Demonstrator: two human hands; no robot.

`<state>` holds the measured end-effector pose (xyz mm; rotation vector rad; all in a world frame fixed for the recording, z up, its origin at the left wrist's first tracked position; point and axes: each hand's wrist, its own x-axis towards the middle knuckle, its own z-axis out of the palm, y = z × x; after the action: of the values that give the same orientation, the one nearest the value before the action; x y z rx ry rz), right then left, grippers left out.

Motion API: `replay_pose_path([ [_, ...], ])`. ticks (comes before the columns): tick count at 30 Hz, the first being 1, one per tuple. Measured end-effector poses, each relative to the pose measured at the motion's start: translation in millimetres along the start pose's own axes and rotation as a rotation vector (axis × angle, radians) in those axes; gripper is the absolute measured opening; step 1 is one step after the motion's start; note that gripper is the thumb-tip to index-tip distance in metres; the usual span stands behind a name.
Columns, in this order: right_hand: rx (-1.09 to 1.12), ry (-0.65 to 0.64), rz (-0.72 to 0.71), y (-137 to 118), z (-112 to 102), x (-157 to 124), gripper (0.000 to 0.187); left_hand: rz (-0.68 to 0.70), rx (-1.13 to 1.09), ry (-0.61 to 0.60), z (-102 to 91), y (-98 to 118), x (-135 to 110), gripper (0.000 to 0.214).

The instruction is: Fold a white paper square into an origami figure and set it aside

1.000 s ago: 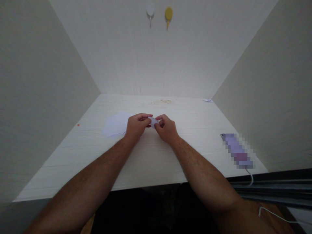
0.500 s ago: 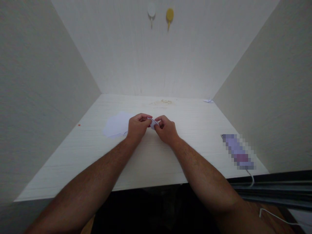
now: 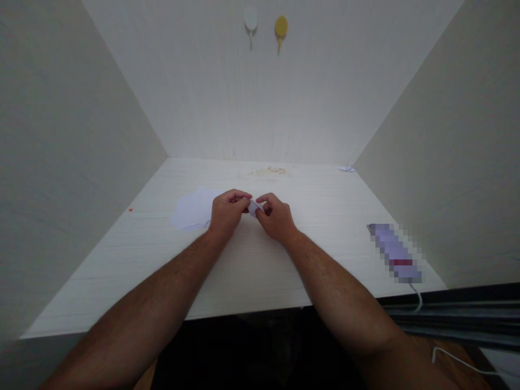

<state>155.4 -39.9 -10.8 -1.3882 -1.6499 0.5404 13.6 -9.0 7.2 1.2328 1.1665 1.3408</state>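
Note:
A small folded piece of white paper (image 3: 254, 208) is held between my two hands above the middle of the table. My left hand (image 3: 228, 211) pinches its left side between thumb and fingers. On the other side, my right hand (image 3: 276, 216) grips it with the thumb below and the fingertips above. Parts of the paper are hidden behind the fingers. Just left of my left hand lie white paper sheets (image 3: 190, 210), partly covered by that hand.
The white table (image 3: 260, 271) has walls on three sides. At the right lies a pixelated phone-like device (image 3: 392, 249) with a white cable (image 3: 418, 298). A small folded white paper (image 3: 346, 169) sits in the back right corner. White (image 3: 251, 20) and yellow (image 3: 281, 26) hooks hang on the back wall.
Both hands stay in nearly the same place, still pinching the paper. The paper is turned slightly between the fingers, and the view has shifted a little.

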Motion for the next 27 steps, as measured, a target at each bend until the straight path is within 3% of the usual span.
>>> replay_pose_path([
  [14,0.015,0.044,0.003,1.6,0.0,1.2,0.017,0.012,-0.006,-0.067,-3.4,-2.5,0.4,0.025],
  [27,0.025,0.036,-0.023,2.3,0.1,1.1,0.017,0.008,-0.037,-0.014,-0.3,-0.9,0.8,0.008],
])
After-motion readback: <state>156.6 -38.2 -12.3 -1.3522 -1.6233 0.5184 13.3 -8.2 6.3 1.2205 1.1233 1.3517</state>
